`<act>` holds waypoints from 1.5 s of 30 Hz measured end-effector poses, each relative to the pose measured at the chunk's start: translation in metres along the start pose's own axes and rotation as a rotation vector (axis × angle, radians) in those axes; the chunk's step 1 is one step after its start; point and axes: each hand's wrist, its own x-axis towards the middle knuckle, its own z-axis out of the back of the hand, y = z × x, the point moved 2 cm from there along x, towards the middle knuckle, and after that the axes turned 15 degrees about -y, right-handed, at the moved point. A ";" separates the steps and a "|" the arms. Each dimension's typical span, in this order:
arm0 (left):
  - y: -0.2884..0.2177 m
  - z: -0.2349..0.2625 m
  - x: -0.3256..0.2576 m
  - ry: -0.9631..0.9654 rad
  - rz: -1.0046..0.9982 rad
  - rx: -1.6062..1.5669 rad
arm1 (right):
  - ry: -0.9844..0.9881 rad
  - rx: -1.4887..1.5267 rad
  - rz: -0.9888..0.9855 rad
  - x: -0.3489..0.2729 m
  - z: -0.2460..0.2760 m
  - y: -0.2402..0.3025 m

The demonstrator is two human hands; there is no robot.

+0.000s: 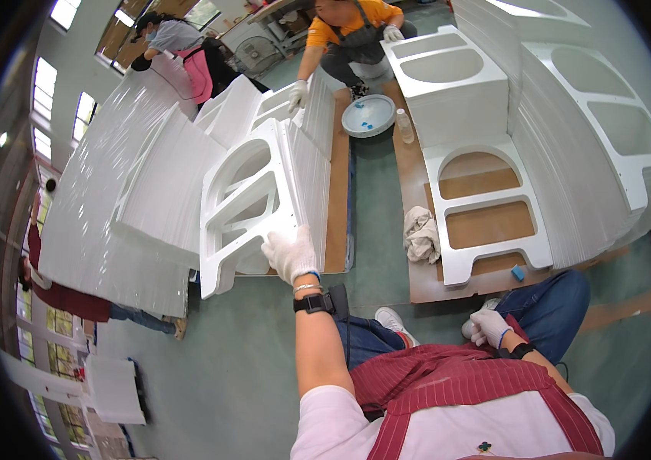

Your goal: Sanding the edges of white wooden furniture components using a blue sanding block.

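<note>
My left hand (292, 253), in a white knit glove, reaches forward and grips the lower right edge of a white panel frame (214, 230) with cut-out openings. That frame stands tilted against a stack of similar white panels (314, 176). Close to my right knee, my right hand (489, 325), also gloved, has its fingers curled in; whatever may be inside them is hidden. Ahead of it a white panel (456, 271) with two openings lies flat on brown cardboard (433, 290). A small blue block (518, 273) sits by that panel's near edge.
A crumpled cloth (421, 234), a clear bottle (404, 126) and a round white lid or basin (369, 116) with blue bits lie between the stacks. More panels (571, 153) stand right. A co-worker in orange (352, 34) crouches ahead, a gloved hand on the left stack.
</note>
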 end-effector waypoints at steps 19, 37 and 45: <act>-0.040 -0.034 0.101 0.389 -0.368 0.237 | 0.191 -0.027 -0.208 -0.041 -0.057 0.067; -0.098 -0.097 0.165 0.959 -0.187 0.628 | -0.130 0.229 -0.456 -0.117 -0.120 0.240; -0.055 -0.066 0.309 1.036 -0.218 0.224 | -0.436 0.214 -0.397 -0.155 -0.173 0.368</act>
